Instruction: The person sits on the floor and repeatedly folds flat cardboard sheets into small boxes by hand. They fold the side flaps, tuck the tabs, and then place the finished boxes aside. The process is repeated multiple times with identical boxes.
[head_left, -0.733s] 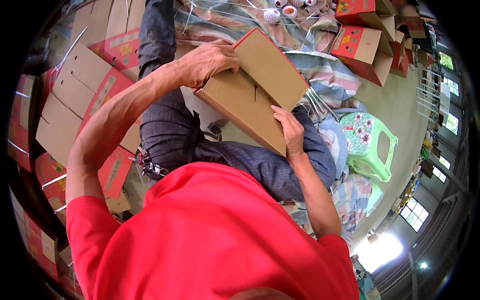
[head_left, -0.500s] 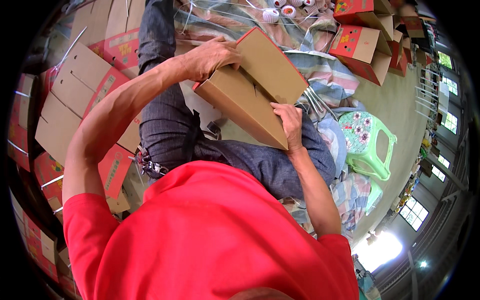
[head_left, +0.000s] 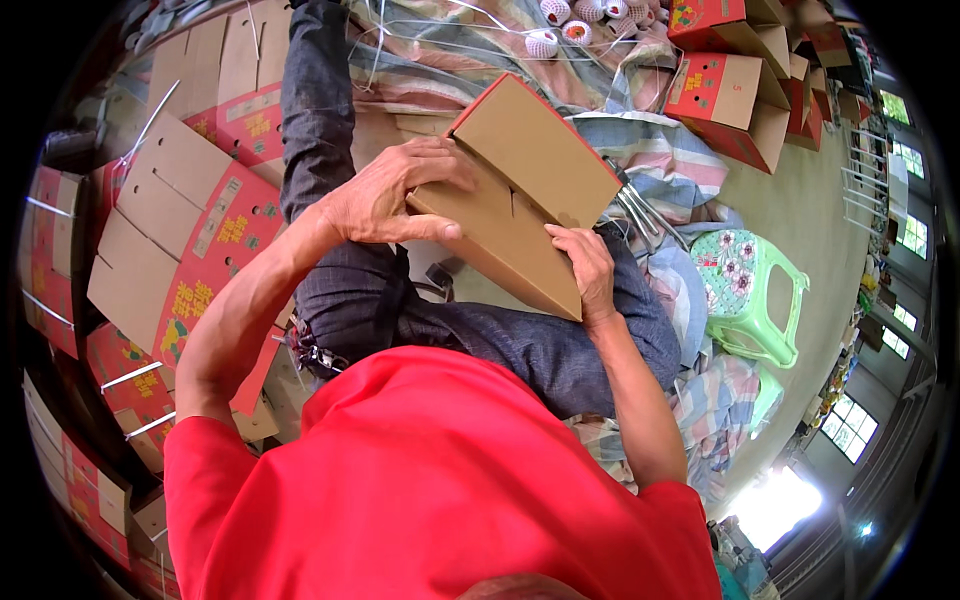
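A brown cardboard box [head_left: 510,235] with red outer edges lies tilted across my knees. Two long flaps show: the near one is folded in, while the far flap [head_left: 545,150] leans up behind it. My left hand [head_left: 395,190] is at the box's left end, thumb stretched along the near flap and apart from the fingers, whose tips are slightly blurred. At the right end, my right hand [head_left: 585,265] grips the box, its fingertips on the near flap by the seam.
Flattened red and brown cartons [head_left: 190,215] are piled on the left. Open boxes [head_left: 730,105] stand at the far right. Fruits in foam nets [head_left: 575,30] lie on a striped cloth [head_left: 640,150]. Beside my right knee are metal rods [head_left: 640,215] and a green stool [head_left: 750,290].
My left hand has let go of the box's far left corner and come nearer, its thumb now spread over the near flap. The right hand keeps its grip at the right end.
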